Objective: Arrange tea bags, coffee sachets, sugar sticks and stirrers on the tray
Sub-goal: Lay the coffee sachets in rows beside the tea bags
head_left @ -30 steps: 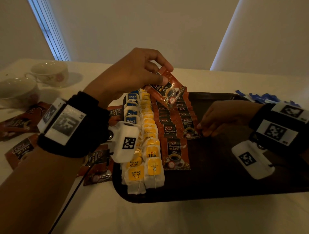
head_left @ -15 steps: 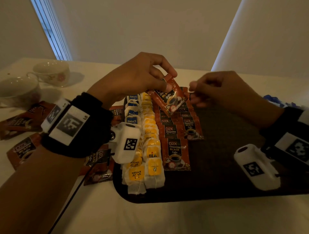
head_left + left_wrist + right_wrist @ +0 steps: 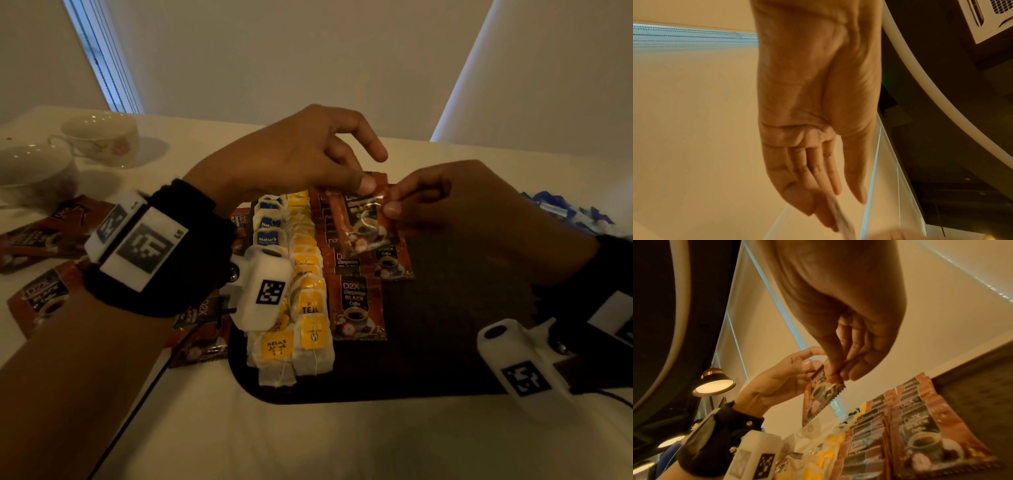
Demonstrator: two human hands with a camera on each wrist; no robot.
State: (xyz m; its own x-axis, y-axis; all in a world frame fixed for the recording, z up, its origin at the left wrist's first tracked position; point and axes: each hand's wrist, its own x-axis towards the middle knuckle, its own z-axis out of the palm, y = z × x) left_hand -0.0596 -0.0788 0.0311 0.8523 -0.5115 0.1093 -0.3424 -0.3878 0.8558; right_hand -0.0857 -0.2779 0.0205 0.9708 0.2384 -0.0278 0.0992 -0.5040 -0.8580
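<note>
A brown coffee sachet (image 3: 363, 219) hangs above the far end of the dark tray (image 3: 445, 325), held by both hands. My left hand (image 3: 368, 178) pinches its top left corner, with the index finger lifted. My right hand (image 3: 390, 204) pinches its right edge. In the right wrist view the sachet (image 3: 820, 395) hangs from my right hand (image 3: 834, 374), with the left hand (image 3: 781, 382) behind it. On the tray lie two rows of tea bags (image 3: 305, 274) and rows of coffee sachets (image 3: 356, 301). The left wrist view shows only the sachet's blurred edge (image 3: 840, 217).
Loose coffee sachets (image 3: 41, 298) lie on the white table left of the tray. Two teacups (image 3: 99, 137) stand at the far left. Blue sugar sticks (image 3: 561, 209) lie beyond the tray's right side. The tray's right half (image 3: 479, 274) is bare.
My right hand rose from the sachets on the tray and moved left to the sachet in my left hand, and now pinches its right edge. The left hand stayed in place.
</note>
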